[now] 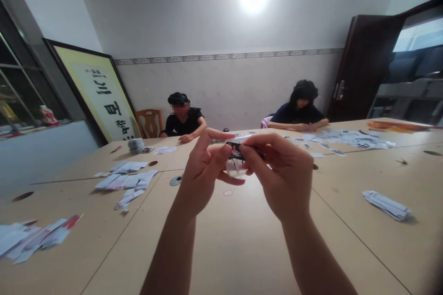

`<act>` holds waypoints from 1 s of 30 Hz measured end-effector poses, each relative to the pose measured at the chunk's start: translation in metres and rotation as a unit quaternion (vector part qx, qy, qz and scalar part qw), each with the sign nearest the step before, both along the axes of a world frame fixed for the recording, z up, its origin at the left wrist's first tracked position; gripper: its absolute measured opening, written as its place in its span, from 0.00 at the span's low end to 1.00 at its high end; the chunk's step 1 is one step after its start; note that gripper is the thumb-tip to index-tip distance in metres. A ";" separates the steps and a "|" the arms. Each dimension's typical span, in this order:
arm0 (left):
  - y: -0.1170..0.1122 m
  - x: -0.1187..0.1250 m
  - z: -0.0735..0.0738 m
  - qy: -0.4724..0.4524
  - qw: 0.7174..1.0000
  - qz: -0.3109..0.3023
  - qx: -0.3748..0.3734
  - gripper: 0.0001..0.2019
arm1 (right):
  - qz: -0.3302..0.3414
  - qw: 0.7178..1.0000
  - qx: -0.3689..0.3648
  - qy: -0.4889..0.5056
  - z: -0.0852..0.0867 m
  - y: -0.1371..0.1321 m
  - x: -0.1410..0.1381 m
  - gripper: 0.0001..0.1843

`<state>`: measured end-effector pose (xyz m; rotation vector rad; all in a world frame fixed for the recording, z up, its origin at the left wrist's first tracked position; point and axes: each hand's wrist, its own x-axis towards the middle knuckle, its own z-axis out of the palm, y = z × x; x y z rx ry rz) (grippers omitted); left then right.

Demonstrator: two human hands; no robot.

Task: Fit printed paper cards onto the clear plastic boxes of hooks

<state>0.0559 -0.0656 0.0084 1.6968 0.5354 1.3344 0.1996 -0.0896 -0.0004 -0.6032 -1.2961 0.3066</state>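
My two hands are raised together above a large wooden table (242, 239). A small dark card with red and white print (237, 151) is pinched between them, inside a clear plastic sleeve (236, 166) that hangs below it. My left hand (204, 170) pinches the sleeve's left side with thumb and a finger, its forefinger stretched out over the top. Fingers of my right hand (282, 170) are curled and closed on the card's right end. A tiny white scrap (227, 192) lies on the table under the hands.
Piles of white and red cards lie at the near left (34, 239), mid left (126, 179), right (386, 204) and far right (346, 139). Two people sit at the far side (183, 120) (299, 113). A stack (135, 144) stands near one. A door (363, 64) is open at right.
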 end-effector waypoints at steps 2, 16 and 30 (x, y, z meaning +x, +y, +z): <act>0.000 0.000 -0.001 -0.014 1.000 0.000 -0.002 0.14 | 0.001 1.000 0.007 -0.002 0.000 0.000 -0.001 0.04; -0.003 0.003 0.002 -0.077 0.996 0.007 -0.039 0.13 | -0.118 0.980 0.146 -0.063 -0.010 0.005 -0.017 0.12; -0.005 -0.002 0.003 -0.017 1.000 -0.022 0.008 0.17 | -0.032 0.997 0.059 0.024 -0.002 0.001 -0.007 0.07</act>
